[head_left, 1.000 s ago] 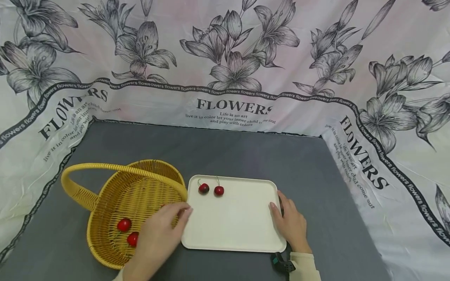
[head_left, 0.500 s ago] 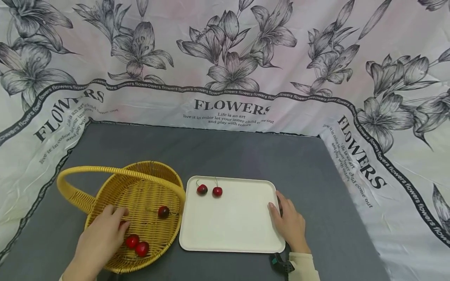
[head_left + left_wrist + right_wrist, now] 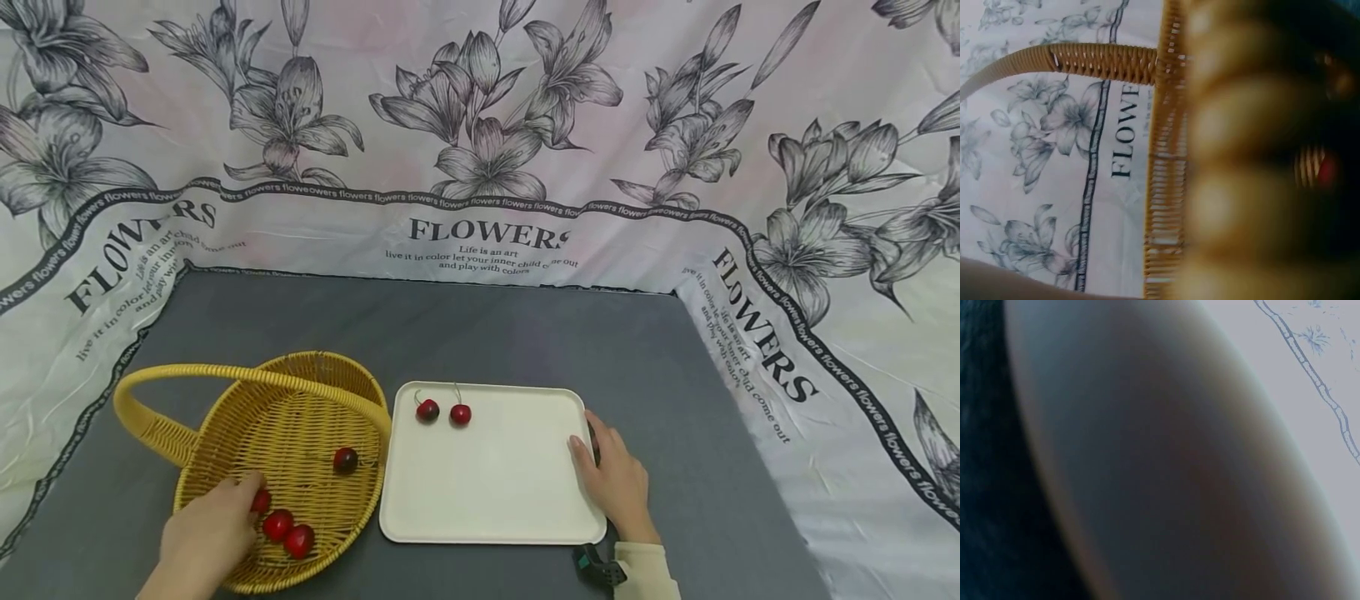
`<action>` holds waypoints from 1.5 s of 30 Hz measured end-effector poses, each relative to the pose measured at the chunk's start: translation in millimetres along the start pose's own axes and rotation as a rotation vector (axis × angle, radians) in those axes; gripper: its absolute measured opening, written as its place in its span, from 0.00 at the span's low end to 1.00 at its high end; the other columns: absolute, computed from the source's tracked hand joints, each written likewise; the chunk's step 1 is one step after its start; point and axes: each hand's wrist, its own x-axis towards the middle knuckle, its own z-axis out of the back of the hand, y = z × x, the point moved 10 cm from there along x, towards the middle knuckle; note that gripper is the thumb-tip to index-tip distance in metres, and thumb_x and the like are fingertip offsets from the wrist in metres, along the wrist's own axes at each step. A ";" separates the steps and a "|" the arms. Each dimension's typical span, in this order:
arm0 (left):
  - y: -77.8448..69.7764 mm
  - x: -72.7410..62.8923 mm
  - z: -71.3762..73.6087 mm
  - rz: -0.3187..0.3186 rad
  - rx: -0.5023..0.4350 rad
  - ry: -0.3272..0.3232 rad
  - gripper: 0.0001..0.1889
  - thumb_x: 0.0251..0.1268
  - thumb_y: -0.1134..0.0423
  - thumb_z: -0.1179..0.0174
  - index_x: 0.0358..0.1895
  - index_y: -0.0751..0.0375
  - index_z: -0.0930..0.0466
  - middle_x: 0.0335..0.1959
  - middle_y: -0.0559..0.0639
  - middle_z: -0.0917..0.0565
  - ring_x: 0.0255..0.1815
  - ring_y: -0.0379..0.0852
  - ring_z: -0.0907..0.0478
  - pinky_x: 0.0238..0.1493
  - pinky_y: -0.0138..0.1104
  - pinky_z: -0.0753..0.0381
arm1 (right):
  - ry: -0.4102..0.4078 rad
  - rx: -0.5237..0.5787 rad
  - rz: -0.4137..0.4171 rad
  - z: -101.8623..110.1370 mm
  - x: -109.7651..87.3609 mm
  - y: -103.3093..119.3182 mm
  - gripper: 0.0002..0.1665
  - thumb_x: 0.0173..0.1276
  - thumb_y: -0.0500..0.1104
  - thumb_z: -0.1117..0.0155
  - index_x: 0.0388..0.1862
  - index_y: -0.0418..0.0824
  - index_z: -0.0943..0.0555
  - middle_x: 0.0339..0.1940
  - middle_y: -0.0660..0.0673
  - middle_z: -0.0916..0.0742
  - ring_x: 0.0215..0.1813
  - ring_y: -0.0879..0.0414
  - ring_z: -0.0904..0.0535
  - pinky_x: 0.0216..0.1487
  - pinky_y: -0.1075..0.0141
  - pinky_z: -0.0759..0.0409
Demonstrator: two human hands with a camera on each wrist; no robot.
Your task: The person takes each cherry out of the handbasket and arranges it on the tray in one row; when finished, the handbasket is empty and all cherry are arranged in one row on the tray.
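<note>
A yellow wicker basket (image 3: 315, 371) with an arched handle stands at the left. Inside it lie several red cherries: a dark one (image 3: 345, 460) at the right and a pair (image 3: 288, 533) near the front. My left hand (image 3: 210, 525) reaches into the basket, its fingers pinching another cherry (image 3: 260, 500), partly covered by the hand. To the basket's right lies a cream tray (image 3: 495, 483) with two stemmed cherries (image 3: 444, 412) at its upper left. The right hand (image 3: 618, 479) holds the tray's right edge, thumb over the rim. The right wrist view is mostly blurred.
A grey cloth (image 3: 450, 325) covers the tabletop. White fabric with printed flowers (image 3: 487, 158) rises behind and along both sides. The basket handle (image 3: 247, 372) arches over the basket's far part. A black strap (image 3: 598, 567) sits at the right wrist.
My left hand has moved from the basket's right side to its left, down to a cherry there, uncovering the dark cherry. The right hand stays on the tray; the view has shifted slightly.
</note>
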 end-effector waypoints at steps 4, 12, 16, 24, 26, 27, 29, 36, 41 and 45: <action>-2.0 3.6 -6.5 -0.037 0.011 0.001 0.09 0.60 0.63 0.36 0.43 0.55 0.24 0.30 0.53 0.25 0.20 0.46 0.32 0.19 0.40 0.32 | 0.005 -0.005 -0.005 0.0 1.5 0.6 0.32 0.72 0.59 0.47 0.70 0.48 0.32 0.32 0.49 0.24 0.18 0.60 0.38 0.20 0.66 0.41; -4.5 3.6 -7.6 -0.048 0.009 -0.001 0.10 0.61 0.61 0.36 0.43 0.55 0.24 0.33 0.56 0.24 0.20 0.46 0.30 0.19 0.40 0.32 | 0.019 -0.010 -0.013 -2.0 0.9 -1.3 0.32 0.72 0.60 0.48 0.70 0.49 0.33 0.31 0.49 0.25 0.17 0.60 0.40 0.20 0.66 0.41; -5.9 3.1 -2.5 -0.046 -0.004 0.017 0.21 0.64 0.55 0.39 0.56 0.63 0.25 0.41 0.62 0.21 0.26 0.49 0.23 0.22 0.43 0.27 | 0.016 -0.006 -0.010 -0.7 1.2 -1.6 0.32 0.72 0.59 0.48 0.70 0.48 0.33 0.31 0.49 0.25 0.17 0.59 0.40 0.20 0.66 0.41; -24.7 -9.0 22.0 -0.101 -0.071 -0.042 0.24 0.68 0.45 0.46 0.60 0.56 0.25 0.50 0.58 0.19 0.43 0.55 0.19 0.37 0.51 0.22 | 0.010 0.005 -0.011 3.9 0.4 -1.7 0.31 0.72 0.58 0.47 0.70 0.48 0.32 0.31 0.48 0.25 0.18 0.58 0.40 0.19 0.65 0.42; -34.6 -16.3 29.1 -0.152 -0.099 -0.077 0.23 0.68 0.43 0.47 0.60 0.51 0.24 0.50 0.53 0.19 0.44 0.51 0.19 0.39 0.49 0.21 | 0.012 0.008 -0.015 3.9 -0.3 -2.4 0.32 0.72 0.59 0.47 0.70 0.48 0.32 0.31 0.48 0.25 0.18 0.58 0.40 0.19 0.65 0.41; -40.7 -20.1 32.6 -0.185 -0.113 -0.092 0.22 0.68 0.42 0.47 0.59 0.48 0.24 0.51 0.51 0.19 0.45 0.48 0.19 0.40 0.47 0.21 | 0.014 0.008 -0.016 3.9 -0.6 -2.4 0.32 0.72 0.59 0.47 0.70 0.48 0.32 0.31 0.48 0.25 0.18 0.58 0.39 0.20 0.65 0.41; -55.3 -29.0 37.5 -0.284 -0.153 -0.103 0.22 0.68 0.43 0.47 0.60 0.45 0.25 0.51 0.46 0.21 0.44 0.41 0.21 0.40 0.42 0.21 | 0.019 0.009 -0.018 3.9 -1.0 -2.4 0.32 0.72 0.59 0.47 0.70 0.48 0.33 0.31 0.48 0.26 0.18 0.58 0.39 0.20 0.65 0.41; -118.7 -64.1 42.0 -0.710 -0.372 -0.035 0.21 0.70 0.50 0.47 0.64 0.41 0.31 0.53 0.41 0.24 0.43 0.30 0.28 0.38 0.28 0.24 | 0.020 0.006 -0.019 4.7 -0.6 -2.7 0.32 0.72 0.59 0.48 0.70 0.47 0.33 0.31 0.48 0.25 0.18 0.58 0.40 0.19 0.65 0.42; -156.5 -72.1 34.8 -0.808 -0.493 0.022 0.19 0.70 0.48 0.47 0.62 0.35 0.31 0.54 0.36 0.25 0.48 0.33 0.27 0.46 0.29 0.22 | 0.025 0.009 -0.018 0.2 0.7 -3.5 0.32 0.72 0.60 0.48 0.70 0.49 0.33 0.31 0.49 0.26 0.18 0.59 0.40 0.20 0.65 0.41; -183.2 -70.5 30.7 -0.872 -0.532 -0.059 0.18 0.70 0.50 0.46 0.61 0.33 0.29 0.47 0.35 0.26 0.43 0.32 0.27 0.41 0.28 0.23 | 0.028 0.010 -0.018 -1.6 1.7 -3.5 0.32 0.72 0.59 0.48 0.70 0.48 0.33 0.31 0.49 0.26 0.18 0.59 0.40 0.20 0.65 0.41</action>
